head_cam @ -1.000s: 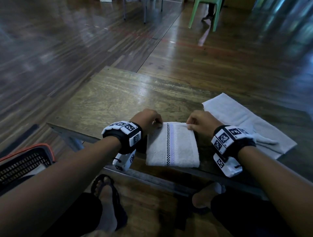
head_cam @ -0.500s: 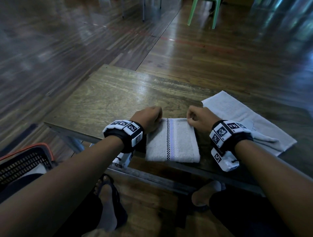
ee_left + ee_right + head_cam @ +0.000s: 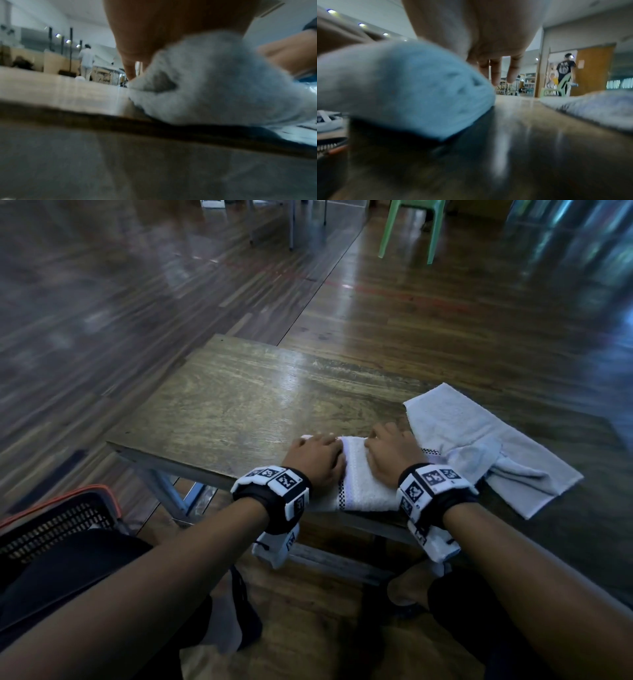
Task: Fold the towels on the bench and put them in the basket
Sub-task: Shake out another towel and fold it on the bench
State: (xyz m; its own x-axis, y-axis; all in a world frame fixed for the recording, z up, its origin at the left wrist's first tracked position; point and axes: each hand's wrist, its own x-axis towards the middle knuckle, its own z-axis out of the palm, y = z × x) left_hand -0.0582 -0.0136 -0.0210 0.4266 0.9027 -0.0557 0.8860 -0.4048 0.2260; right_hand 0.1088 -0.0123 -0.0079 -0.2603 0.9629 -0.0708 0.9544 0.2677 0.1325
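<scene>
Pressing flat w/ both hands, left hand (image 3: 317, 458) & right hand (image 3: 394, 455) fingers extended, the folded white checker-striped towel (image 3: 366, 491) sits at wooden bench (image 3: 222, 402) near edge; crumpled pale grey towel (image 3: 479, 446) unfolded, black mesh basket (image 3: 51, 525) awaits both.

The counter (image 3: 239, 392) is wood with strong grain, its top worn but semi-glossy, catching a pale sheen toward 12 o'clock. The towel (image 3: 363, 484) under the hands is thick looped cloth, matt and nubby, with a woven checked band. At 3 o'clock a second towel (image 3: 479, 436) is thinner, matt cloth, creased. The floor (image 3: 445, 302) is glossy wooden strips with bright reflections. At 9 o'clock the basket (image 3: 51, 525) is perforated plastic, dull black with an orange rim.
</scene>
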